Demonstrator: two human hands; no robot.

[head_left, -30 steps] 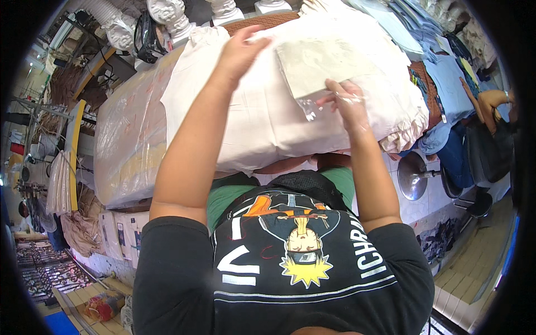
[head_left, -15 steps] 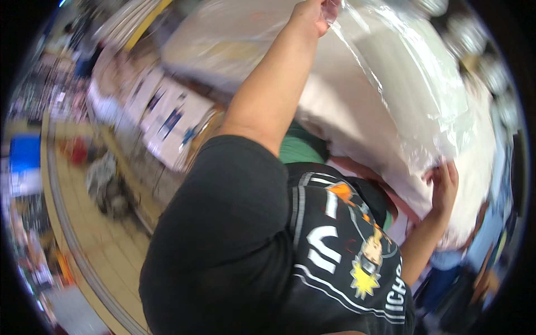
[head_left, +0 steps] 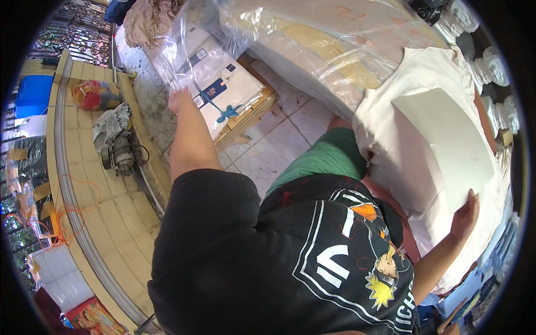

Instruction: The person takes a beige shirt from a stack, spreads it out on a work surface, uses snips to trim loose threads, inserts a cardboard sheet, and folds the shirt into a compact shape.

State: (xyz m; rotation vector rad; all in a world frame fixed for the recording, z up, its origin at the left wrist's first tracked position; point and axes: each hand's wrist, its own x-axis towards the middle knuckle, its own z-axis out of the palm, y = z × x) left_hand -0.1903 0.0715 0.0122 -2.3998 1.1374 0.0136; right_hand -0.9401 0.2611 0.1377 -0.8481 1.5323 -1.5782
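Note:
A pale grey-white sheet of card (head_left: 452, 139) lies on a cream garment (head_left: 385, 134) spread out at the right. At the card's near edge is my right hand (head_left: 464, 218), its fingers closed on the border. My left hand (head_left: 180, 101) is stretched out to the far left, closed on a clear plastic bag (head_left: 177, 58). The bag hangs partly over a stack of folded cream garments (head_left: 237, 84). The top garment carries dark tags and a blue ribbon bow (head_left: 228, 114). My left fingertips are partly hidden by the plastic's glare.
A large plastic-wrapped bundle (head_left: 312, 44) lies beyond the garment. White balusters (head_left: 491, 70) line the far right, with blue cloth (head_left: 474, 285) below. A yellowish slatted bench (head_left: 128, 212) at left bears a motor-like metal machine (head_left: 121, 156). Crumpled brown cloth (head_left: 148, 25) sits at far left.
My left hand has swung from above the cream garment to the far left, drawing the clear plastic off the card. My right hand has shifted slightly right and down, from the plastic to the card's edge.

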